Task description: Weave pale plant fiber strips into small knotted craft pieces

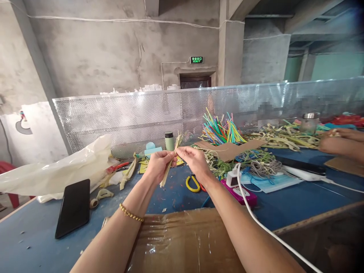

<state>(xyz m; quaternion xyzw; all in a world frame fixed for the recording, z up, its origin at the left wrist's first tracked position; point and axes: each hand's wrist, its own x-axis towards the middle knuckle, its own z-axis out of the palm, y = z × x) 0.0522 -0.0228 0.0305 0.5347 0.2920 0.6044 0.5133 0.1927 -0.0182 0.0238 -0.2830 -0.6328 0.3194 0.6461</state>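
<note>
My left hand [161, 161] is closed round a small bundle of pale straw strips [165, 175], which stands tilted with a frayed top above my fingers. Against that bundle, my right hand [193, 158] pinches finger and thumb together. A thin straw strand [213, 149] stretches rightward from behind the right hand; its end at the fingertips is hard to make out. Yellow-handled scissors [192, 184] lie on the blue table [170, 203] just under my hands, partly covered by my right wrist. A gold bead bracelet [131, 213] circles my left wrist.
A black phone [73, 208] and plastic sheeting [57, 170] lie left. Behind are a green bottle [169, 142], coloured pipe cleaners [222, 129] and a perforated metal screen [136, 117]. A white cable [247, 206] crosses at right, near another person's hand [341, 142]. Cardboard [182, 239] lies in front.
</note>
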